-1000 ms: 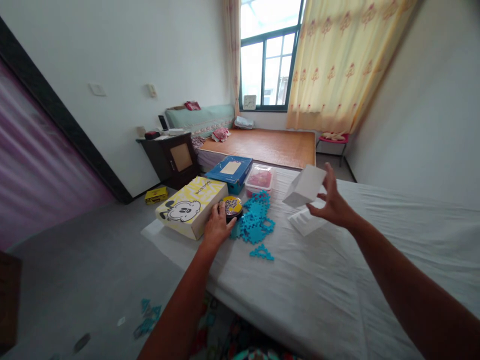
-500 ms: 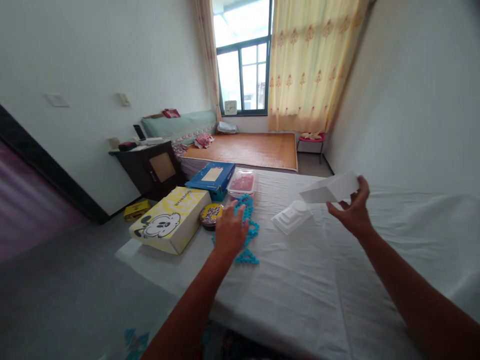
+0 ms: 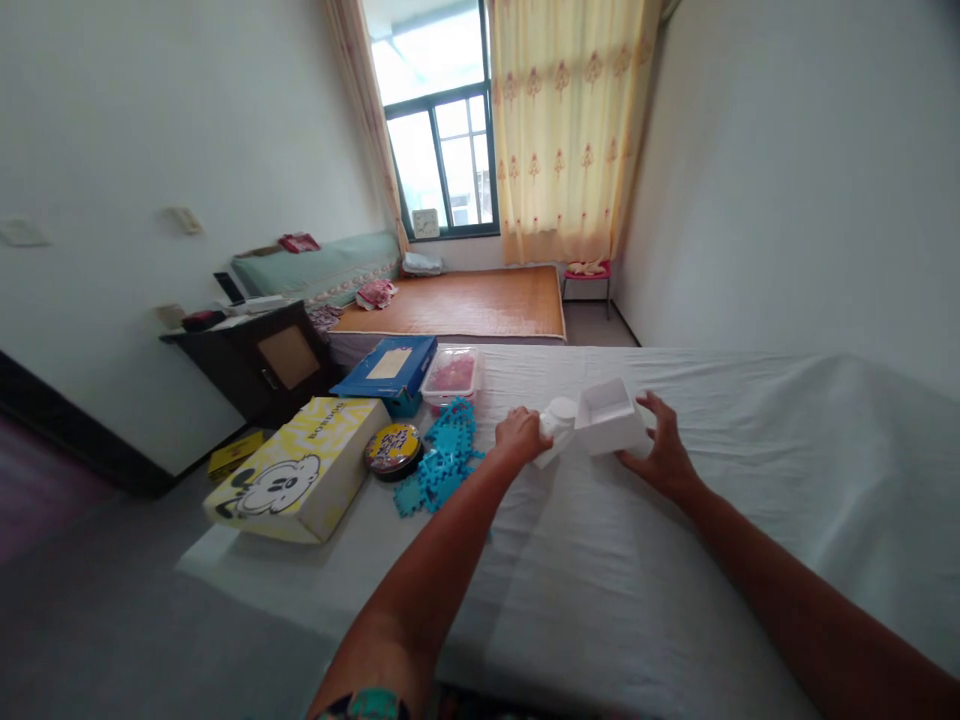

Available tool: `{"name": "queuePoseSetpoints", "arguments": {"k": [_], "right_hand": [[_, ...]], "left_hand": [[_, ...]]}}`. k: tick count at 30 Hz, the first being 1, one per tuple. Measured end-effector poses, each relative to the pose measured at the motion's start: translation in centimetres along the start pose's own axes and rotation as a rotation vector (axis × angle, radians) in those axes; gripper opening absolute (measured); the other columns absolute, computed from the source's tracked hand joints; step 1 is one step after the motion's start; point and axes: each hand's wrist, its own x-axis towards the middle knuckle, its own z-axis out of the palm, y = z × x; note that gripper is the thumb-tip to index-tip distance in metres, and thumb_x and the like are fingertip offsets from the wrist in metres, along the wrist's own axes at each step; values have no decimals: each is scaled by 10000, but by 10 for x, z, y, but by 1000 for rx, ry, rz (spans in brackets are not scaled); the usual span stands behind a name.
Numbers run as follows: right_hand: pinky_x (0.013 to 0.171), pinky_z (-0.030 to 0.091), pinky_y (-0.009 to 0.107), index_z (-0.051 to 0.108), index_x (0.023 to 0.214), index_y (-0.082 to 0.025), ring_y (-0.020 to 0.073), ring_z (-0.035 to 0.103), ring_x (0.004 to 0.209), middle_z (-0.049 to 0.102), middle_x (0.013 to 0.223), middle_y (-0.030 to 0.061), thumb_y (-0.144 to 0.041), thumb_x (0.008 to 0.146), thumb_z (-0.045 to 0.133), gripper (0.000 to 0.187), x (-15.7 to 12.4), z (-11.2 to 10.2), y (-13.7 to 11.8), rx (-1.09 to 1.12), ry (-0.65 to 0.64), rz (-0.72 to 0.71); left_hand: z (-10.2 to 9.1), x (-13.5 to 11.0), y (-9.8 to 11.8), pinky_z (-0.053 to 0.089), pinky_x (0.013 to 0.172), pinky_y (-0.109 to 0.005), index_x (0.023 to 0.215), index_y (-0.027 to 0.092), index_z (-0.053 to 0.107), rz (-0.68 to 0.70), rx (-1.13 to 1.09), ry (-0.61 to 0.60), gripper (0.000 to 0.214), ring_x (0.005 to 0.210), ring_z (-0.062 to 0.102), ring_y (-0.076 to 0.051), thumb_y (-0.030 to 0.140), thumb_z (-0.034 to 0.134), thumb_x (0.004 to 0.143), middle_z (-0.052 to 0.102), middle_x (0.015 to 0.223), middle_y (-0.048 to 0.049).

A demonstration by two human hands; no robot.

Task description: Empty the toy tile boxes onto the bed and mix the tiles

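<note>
On the white bed sheet (image 3: 675, 560) my left hand (image 3: 519, 434) grips the white moulded foam insert (image 3: 556, 422) at its left end. My right hand (image 3: 660, 455) rests against the right side of the open white box (image 3: 609, 416), which sits on the sheet with its hollow facing up, touching the insert. A heap of turquoise puzzle pieces (image 3: 442, 465) lies just left of my left hand.
A round dark tin (image 3: 392, 449), a yellow cartoon-dog box (image 3: 300, 480), a blue box (image 3: 388, 366) and a clear tub of pink pieces (image 3: 451, 372) lie at the bed's left end. A dark bedside cabinet (image 3: 262, 360) stands beyond.
My left hand left the tin and puzzle pieces and took hold of the foam insert. My right hand brought the white box down from the air onto the sheet beside the insert.
</note>
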Motion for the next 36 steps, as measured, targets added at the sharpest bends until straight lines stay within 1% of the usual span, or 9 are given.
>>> {"name": "queuePoseSetpoints", "arguments": {"k": [6, 9, 12, 17, 23, 27, 30, 34, 36], "right_hand": [[1070, 385, 529, 342, 1422, -283, 285, 359, 1326, 366, 1429, 94, -76, 731, 494, 737, -4, 4, 0, -86, -265, -130], [1084, 383, 497, 395, 1387, -276, 251, 375, 1332, 391, 1429, 72, -15, 702, 428, 733, -2, 8, -6, -62, -213, -105], [1065, 411, 496, 410, 1370, -264, 242, 402, 1318, 417, 1406, 78, -25, 737, 417, 677, -1, 8, -7, -53, -94, -35], [1031, 443, 511, 463, 1315, -244, 253, 461, 1265, 471, 1349, 96, -67, 778, 425, 567, 0, 3, 3, -81, 30, 28], [1019, 458, 492, 495, 1293, -242, 247, 510, 1219, 504, 1316, 94, -103, 789, 432, 526, 0, 4, 11, -101, 16, 31], [1027, 441, 504, 508, 1280, -243, 256, 521, 1203, 552, 1275, 94, -217, 862, 461, 422, 3, 1, -7, -169, 17, -3], [940, 506, 439, 577, 1160, -262, 248, 600, 1083, 607, 1207, 76, -327, 885, 515, 289, 1, 1, -29, -220, -94, -60], [617, 551, 336, 569, 1060, -244, 191, 660, 750, 627, 1129, 65, -377, 881, 536, 225, -8, 13, -47, -277, -319, -8], [572, 532, 313, 548, 1046, -234, 174, 643, 700, 614, 1086, 65, -331, 883, 516, 193, -7, 20, -48, -262, -360, 27]], "left_hand": [[-31, -6, -28, 478, 850, -354, 1096, 150, 639, -197, 25, 155, 487, 1058, 609, -292, 510, 573, 775, 642, 1125, -162], [-51, -8, -21, 463, 854, -336, 1174, 198, 594, -198, -73, 224, 486, 1042, 613, -257, 518, 533, 814, 643, 1146, -117], [-62, -8, 10, 455, 847, -324, 1288, 289, 517, -92, -154, 221, 527, 1006, 621, -227, 548, 515, 829, 628, 1157, -70], [-49, 1, 61, 463, 837, -349, 1256, 321, 565, 41, -102, 143, 507, 997, 623, -253, 571, 502, 819, 615, 1116, -76], [-25, 10, 69, 469, 857, -378, 1208, 250, 601, 44, -4, 64, 475, 1052, 588, -280, 520, 510, 828, 602, 1119, -119], [-21, 3, 61, 468, 868, -371, 1242, 248, 561, 62, -38, 125, 474, 1121, 540, -268, 542, 430, 894, 572, 1182, -114], [-24, -10, 43, 472, 872, -347, 1260, 260, 548, 76, -101, 212, 450, 1121, 541, -241, 521, 386, 931, 565, 1211, -93], [-27, -43, 2, 484, 878, -303, 1248, 264, 566, 104, -161, 299, 374, 1081, 575, -201, 420, 449, 929, 574, 1216, -61], [-27, -65, -25, 490, 895, -297, 1224, 264, 585, 108, -186, 322, 342, 1075, 585, -188, 376, 464, 924, 584, 1211, -47]]}}
